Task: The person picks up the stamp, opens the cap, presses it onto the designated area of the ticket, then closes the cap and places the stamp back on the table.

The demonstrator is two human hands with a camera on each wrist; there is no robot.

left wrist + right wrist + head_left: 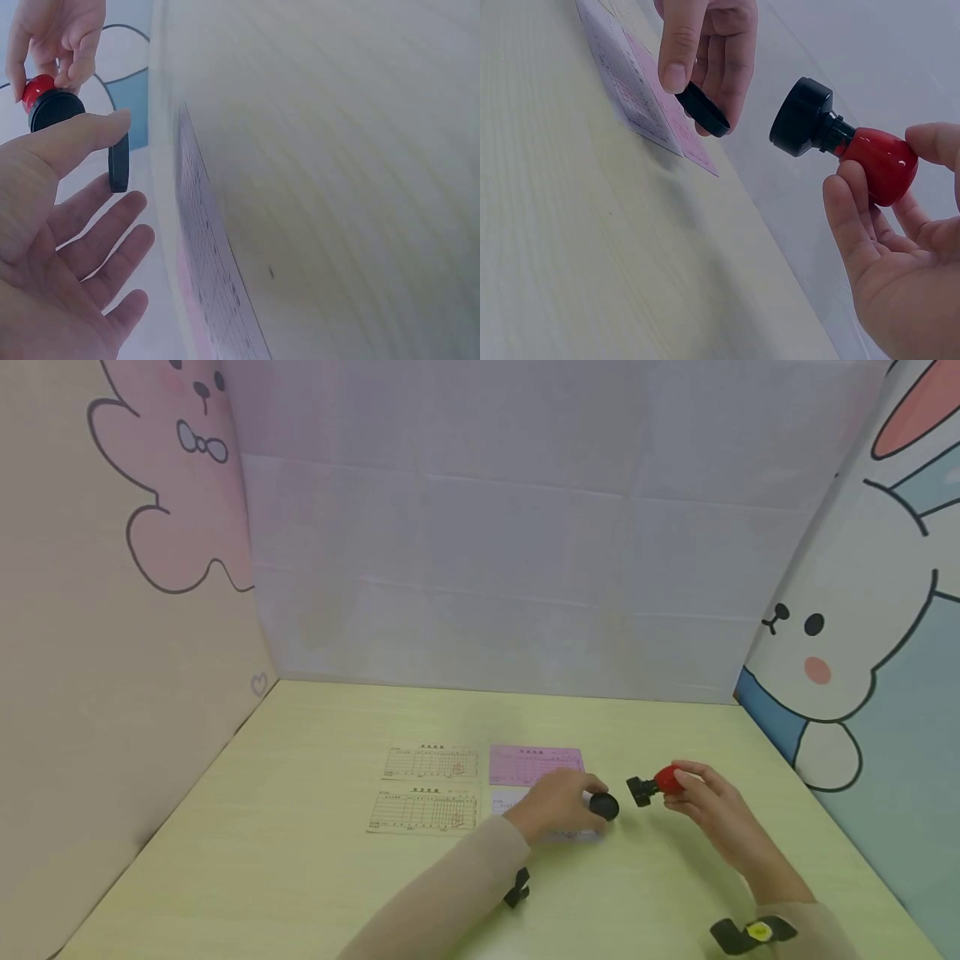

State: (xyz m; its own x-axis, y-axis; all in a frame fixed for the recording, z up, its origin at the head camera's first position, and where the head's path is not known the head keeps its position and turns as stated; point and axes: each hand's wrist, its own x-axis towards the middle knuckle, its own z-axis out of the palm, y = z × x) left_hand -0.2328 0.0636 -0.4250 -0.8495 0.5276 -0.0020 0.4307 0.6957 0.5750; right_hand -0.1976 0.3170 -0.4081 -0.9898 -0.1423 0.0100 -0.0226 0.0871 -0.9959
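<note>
My right hand (712, 814) holds a stamp (881, 165) by its rounded red handle, well above the table. The stamp's wide black head points left, toward my other hand. In my left hand (555, 806), thumb and index finger pinch a round black cap (703, 112) by its edge, while the other fingers stand spread, as the left wrist view shows. A gap separates the cap (118, 165) from the stamp's head. Below the left hand lie a white printed slip (634, 97) and a pink slip (534, 764), both partly covered by it in the head view.
Two cream printed slips, an upper one (431, 764) and a lower one (423, 810), lie left of the pink slip on the pale wooden table (247, 860). A white back panel (480, 568) and cartoon-printed side panels (885, 827) enclose the table.
</note>
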